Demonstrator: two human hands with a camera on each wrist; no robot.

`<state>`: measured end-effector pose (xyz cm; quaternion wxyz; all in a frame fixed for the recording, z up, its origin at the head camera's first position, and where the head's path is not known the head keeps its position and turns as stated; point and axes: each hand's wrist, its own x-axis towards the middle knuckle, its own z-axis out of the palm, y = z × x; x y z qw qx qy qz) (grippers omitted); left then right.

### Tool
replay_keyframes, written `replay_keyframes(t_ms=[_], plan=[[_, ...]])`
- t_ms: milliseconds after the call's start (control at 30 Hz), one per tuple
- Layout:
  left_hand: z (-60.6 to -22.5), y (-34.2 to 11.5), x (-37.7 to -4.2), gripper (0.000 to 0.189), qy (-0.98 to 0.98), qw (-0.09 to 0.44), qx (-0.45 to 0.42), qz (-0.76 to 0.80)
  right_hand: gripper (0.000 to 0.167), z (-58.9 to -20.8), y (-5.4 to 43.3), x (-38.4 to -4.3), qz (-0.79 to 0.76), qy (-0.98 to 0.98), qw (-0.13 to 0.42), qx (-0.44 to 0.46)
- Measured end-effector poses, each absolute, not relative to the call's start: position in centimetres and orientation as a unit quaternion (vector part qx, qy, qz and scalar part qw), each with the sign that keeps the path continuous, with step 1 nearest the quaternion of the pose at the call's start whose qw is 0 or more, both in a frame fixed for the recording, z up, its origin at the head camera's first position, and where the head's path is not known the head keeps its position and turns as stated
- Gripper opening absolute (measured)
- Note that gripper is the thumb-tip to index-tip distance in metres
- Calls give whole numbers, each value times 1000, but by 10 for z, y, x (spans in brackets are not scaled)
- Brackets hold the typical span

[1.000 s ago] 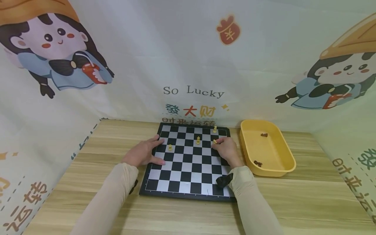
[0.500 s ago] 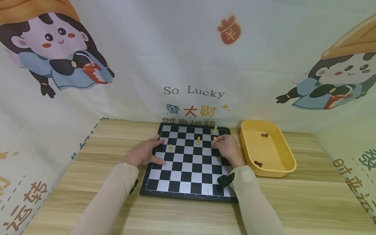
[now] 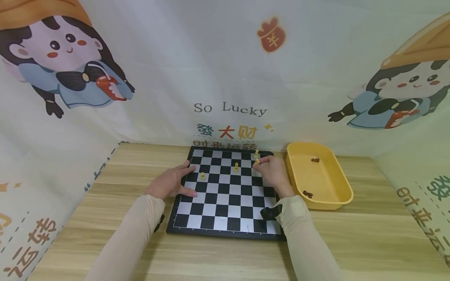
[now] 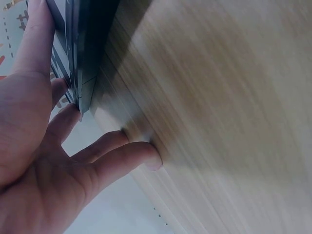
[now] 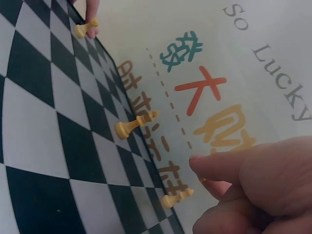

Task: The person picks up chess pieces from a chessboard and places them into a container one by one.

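Note:
A black-and-white chessboard (image 3: 220, 199) lies on the table with its dark frame. My left hand (image 3: 168, 182) rests at the board's left edge, fingers spread; in the left wrist view its thumb (image 4: 34, 44) lies along the board and some fingertips touch the wood. Over the far right squares my right hand (image 3: 273, 172) pinches a small yellow chess piece (image 3: 257, 161), mostly hidden behind the fingers in the right wrist view. Standing on the board are a tall yellow piece (image 5: 134, 125), a yellow pawn (image 3: 202, 176) and another yellow piece (image 3: 256, 153) near the back edge.
Right of the board stands a yellow plastic tray (image 3: 344, 187) holding a few dark brown pieces (image 3: 308, 194). A printed cloth (image 3: 225, 70) hangs behind the table and along its sides. Wood-grain tabletop (image 3: 211, 257) shows in front of the board.
My right hand has moved slightly away from me with the pinched chess piece, closer to the piece at the back edge. The left hand keeps its place.

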<state>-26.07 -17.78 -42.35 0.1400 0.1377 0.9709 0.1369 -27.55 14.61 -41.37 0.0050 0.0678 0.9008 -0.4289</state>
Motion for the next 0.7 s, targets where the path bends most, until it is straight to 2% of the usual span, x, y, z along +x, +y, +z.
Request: replay_keyframes(t_ms=[700], plan=[[-422, -178, -259, 103, 971, 135, 137, 142, 28, -389, 156, -272, -431, 900, -29, 58]])
